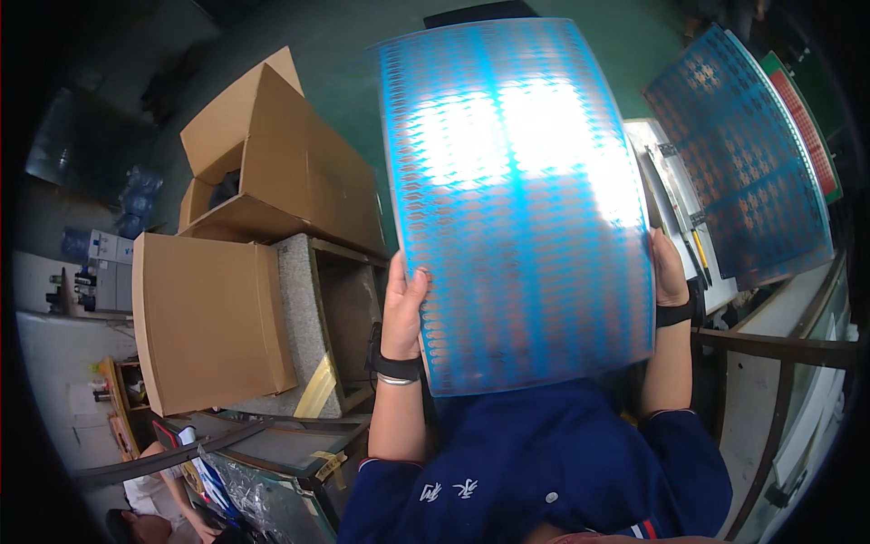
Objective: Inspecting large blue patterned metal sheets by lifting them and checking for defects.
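Observation:
A large translucent sheet point(507, 272), printed with blue bands and rows of small repeated shapes, is held up in front of my body. Bright glare covers its upper middle. My left hand point(404, 304) grips its left edge, thumb on the near face and fingers partly hidden behind. At the opposite edge, my right hand point(668, 269) is closed on the sheet, its fingers mostly out of sight behind it. Both wrists wear black bands.
To the left stand an open cardboard box point(299, 154) and a shallow cardboard tray point(204, 326) beside a grey block point(299, 290). More blue printed sheets point(743, 163) stand at the right, by a white board with a yellow-handled tool point(700, 247). Another person point(154, 494) is at lower left.

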